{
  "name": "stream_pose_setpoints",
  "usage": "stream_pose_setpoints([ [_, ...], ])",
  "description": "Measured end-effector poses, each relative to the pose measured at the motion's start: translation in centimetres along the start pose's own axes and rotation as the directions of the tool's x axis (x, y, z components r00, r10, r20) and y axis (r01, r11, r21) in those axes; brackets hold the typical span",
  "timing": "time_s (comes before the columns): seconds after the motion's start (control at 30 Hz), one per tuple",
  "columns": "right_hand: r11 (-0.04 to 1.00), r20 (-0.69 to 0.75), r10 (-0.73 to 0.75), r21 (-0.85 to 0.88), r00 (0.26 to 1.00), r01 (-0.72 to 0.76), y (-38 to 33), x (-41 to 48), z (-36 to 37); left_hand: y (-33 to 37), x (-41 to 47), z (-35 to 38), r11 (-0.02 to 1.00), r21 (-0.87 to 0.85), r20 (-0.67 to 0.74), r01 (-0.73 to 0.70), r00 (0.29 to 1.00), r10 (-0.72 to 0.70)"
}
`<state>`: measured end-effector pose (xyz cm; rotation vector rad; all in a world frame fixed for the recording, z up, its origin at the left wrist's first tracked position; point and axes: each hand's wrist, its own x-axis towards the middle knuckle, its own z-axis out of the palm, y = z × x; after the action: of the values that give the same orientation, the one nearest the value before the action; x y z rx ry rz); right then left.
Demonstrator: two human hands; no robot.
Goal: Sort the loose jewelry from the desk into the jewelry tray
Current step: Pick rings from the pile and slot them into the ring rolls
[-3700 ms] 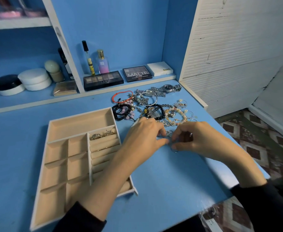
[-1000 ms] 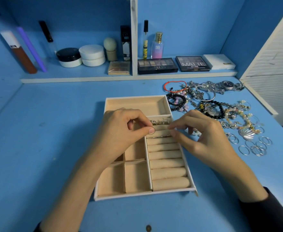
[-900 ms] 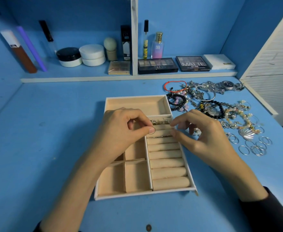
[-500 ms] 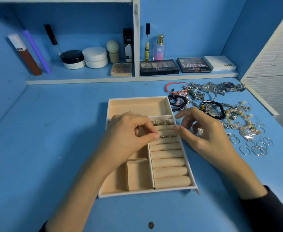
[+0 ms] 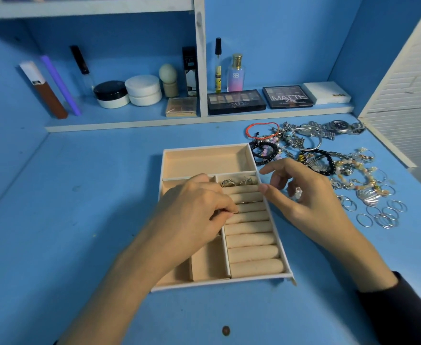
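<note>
The beige jewelry tray point(image 5: 204, 148) lies mid-desk, with ring rolls on its right side. Two chunky rings point(image 5: 239, 181) sit in the top slot and a thin ring point(image 5: 249, 202) lies between two rolls lower down. My left hand point(image 5: 194, 210) is over the tray, thumb and forefinger pinching a small thin ring at the rolls; the ring is barely visible. My right hand point(image 5: 304, 202) hovers at the tray's right edge with fingers loosely spread, holding nothing. A silver ring point(image 5: 297, 192) shows beneath its fingers. The loose jewelry pile point(image 5: 316, 160) lies to the right.
Thin silver hoops point(image 5: 378, 215) are scattered at the desk's right, watches point(image 5: 338, 127) and a red cord bracelet point(image 5: 261, 128) behind the pile. Cosmetics and palettes point(image 5: 236, 102) line the back shelf. A white slatted panel point(image 5: 403, 95) bounds the right side.
Both hands came from the pile to the tray. In the last second my left hand slid slightly down the rolls with its pinch, and my right hand opened and drew back right.
</note>
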<state>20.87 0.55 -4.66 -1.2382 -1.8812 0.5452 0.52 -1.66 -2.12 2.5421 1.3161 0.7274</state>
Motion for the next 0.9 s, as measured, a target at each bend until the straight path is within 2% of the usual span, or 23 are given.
stream_pose_setpoints([
  [0.17,1.000,-0.009,-0.006,-0.002,1.000,0.006,0.0,0.0,0.0,0.3,0.0,-0.1,1.000,0.008,-0.028,0.020,0.999,-0.020],
  [0.43,1.000,-0.030,-0.003,0.010,1.000,0.003,0.0,0.1,-0.1,0.6,0.0,-0.5,0.990,0.141,0.001,0.007,1.000,-0.007],
  [0.9,1.000,-0.048,0.010,0.019,0.999,-0.009,-0.2,0.1,-0.2,1.3,0.4,-1.1,0.986,0.111,0.132,0.124,0.982,-0.139],
])
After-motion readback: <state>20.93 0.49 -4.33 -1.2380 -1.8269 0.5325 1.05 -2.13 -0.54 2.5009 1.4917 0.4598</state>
